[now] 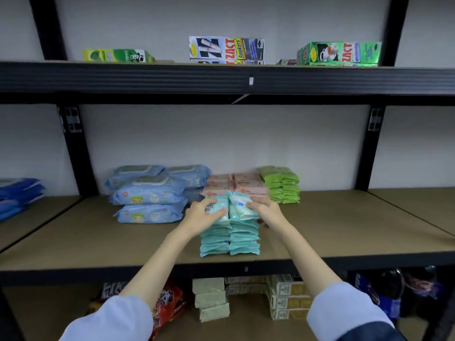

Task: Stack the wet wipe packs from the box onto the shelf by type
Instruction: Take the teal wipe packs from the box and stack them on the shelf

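Fingers of the left hand [206,212] curl over the top teal pack [216,207] of the left column, thumb along its near edge, while the right hand [264,210] grips the top pack of the right column [240,205] the same way; both packs are tilted up toward each other, not yet lying flat.

The shelf [344,230] is a flat brown board in a black metal frame. On it, the big blue lidded packs [150,195] lie piled to the left, puffy and glossy. The two teal stacks [230,239] stand side by side near the front edge, touching. Behind them sit the pink packs [236,184], and just beside those the green packs [283,185], in neat columns. The box is out of view.

These small packs look soft, light and pillow-shaped, with slick film wrappers, so a tall column will likely slide or lean. Best held across the broad face with fingers over the far edge and thumb on the near one, then pressed flat and squared to the pack beneath.
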### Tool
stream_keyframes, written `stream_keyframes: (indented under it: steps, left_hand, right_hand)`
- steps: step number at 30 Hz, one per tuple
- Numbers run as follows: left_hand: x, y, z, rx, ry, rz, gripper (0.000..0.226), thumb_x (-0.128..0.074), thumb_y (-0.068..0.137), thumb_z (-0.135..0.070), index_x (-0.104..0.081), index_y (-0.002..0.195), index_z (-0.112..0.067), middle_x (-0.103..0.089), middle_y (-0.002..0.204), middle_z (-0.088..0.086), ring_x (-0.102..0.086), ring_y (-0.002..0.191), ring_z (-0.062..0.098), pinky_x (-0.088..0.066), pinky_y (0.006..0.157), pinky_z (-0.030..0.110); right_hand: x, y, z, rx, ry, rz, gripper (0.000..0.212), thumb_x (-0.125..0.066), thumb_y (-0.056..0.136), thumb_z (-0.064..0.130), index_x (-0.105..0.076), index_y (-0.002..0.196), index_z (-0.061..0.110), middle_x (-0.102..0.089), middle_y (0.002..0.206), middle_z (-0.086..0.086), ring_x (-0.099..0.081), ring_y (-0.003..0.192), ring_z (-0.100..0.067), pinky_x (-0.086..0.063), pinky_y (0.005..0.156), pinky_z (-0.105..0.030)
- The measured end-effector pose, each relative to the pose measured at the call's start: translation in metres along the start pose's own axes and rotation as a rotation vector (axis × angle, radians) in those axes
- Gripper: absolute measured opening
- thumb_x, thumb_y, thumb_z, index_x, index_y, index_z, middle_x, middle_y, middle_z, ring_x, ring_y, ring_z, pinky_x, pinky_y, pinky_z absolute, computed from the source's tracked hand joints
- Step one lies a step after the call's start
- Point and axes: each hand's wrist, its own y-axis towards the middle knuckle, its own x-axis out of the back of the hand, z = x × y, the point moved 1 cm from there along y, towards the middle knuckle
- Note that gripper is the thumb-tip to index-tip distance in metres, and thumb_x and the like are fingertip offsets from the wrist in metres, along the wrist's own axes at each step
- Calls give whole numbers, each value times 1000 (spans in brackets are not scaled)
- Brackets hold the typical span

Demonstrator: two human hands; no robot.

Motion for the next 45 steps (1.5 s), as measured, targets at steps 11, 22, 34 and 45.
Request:
stream_keyframes:
  steps: [11,22,34,45]
  left_hand:
    - [7,-31,14,-319,-17,-224,60,-76,73,-15,-46,117,-42,-61,103,-14,-46,109,7,-37,101,32]
    - [50,2,-25,-500,-274,-313,23,-62,88,-15,-53,97,-34,-58,99,-33,-54,92,-11,-42,73,8]
    - [16,38,5,-184,-419,11,48,-70,79,-5,-48,118,-21,-57,104,-10,-61,79,-6,-50,65,10]
    - [1,41,33,45,-457,242,54,-62,64,-54,-50,114,-38,-53,124,-3,-54,113,16,-43,96,32]
  right_hand:
    - [2,0,-7,34,8,2,50,-64,86,32,-51,132,16,-54,111,-6,-46,66,-4,-33,54,-17]
    - [5,-1,-5,25,-73,78,70,-65,78,54,-42,138,27,-48,135,-3,-47,75,-7,-33,52,-17]
    - [13,-3,-6,10,-4,134,63,-75,75,38,-48,131,28,-62,95,2,-43,39,-3,-33,38,-17]
    - [34,21,15,188,455,-162,73,-66,76,-10,-44,132,31,-64,97,-16,-63,66,-20,-56,63,-37]
